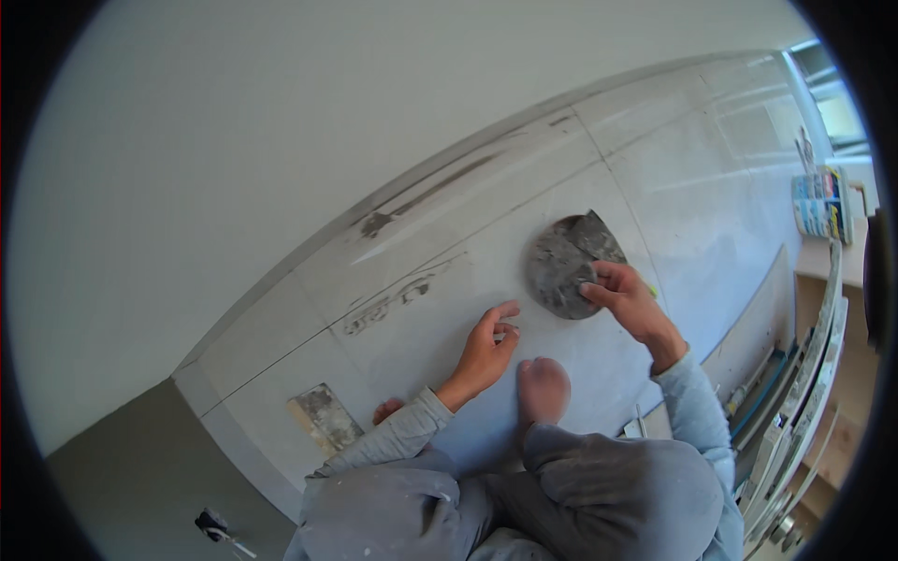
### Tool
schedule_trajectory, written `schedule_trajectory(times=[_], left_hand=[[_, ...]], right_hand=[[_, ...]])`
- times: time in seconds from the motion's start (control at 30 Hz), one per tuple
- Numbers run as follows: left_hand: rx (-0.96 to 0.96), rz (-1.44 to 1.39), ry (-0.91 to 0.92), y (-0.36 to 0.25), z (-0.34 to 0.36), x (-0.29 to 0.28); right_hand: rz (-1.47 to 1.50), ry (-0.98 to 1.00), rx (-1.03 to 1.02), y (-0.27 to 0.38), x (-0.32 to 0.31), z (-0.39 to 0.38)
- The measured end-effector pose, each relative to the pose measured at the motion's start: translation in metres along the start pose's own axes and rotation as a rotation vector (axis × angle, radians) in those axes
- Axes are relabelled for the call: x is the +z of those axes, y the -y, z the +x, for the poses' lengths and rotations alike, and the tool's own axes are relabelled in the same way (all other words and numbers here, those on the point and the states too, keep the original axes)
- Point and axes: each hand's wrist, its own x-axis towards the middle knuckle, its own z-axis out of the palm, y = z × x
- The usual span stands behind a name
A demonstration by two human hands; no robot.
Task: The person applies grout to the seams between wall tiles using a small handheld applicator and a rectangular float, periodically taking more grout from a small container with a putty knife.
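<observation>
A round dark pan [552, 271], smeared with grey paste, sits on the pale tiled floor ahead of me. Across its far right rim lies a flat dark blade [599, 236], like a scraper's. My right hand [625, 297] is over the pan's right side, thumb and forefinger pinched together on something grey I cannot make out. A yellow-green bit shows just behind that hand. Left of the pan, my left hand [485, 353] hovers with its fingers loosely bent and apart, holding nothing.
A paste-stained rectangular plate [325, 419] lies on the floor at left. Dark smears mark the tiles near the wall. Long boards [814, 374] and a wooden shelf stand at right, with a printed bucket [823, 206] beyond. My bare foot [543, 388] is below the pan.
</observation>
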Motion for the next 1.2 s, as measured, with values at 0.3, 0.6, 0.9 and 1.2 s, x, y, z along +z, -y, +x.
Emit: schedule_trajectory(times=[0.3,0.6,0.9,1.2], left_hand=[[0.341,0.262,-0.944,0.023,-0.075,-0.183],[0.258,0.421,-1.656,0.098,-0.173,-0.309],[0.363,0.707,-1.659,0.116,-0.201,-0.324],[0.324,0.576,-1.665,0.112,-0.201,-0.319]], right_hand=[[-0.695,0.178,-0.225,0.168,0.074,0.017],[-0.571,-0.209,-0.956,0.095,0.223,0.133],[-1.019,0.229,-1.596,0.098,0.313,0.155],[-1.045,0.244,-1.696,0.091,0.359,0.176]])
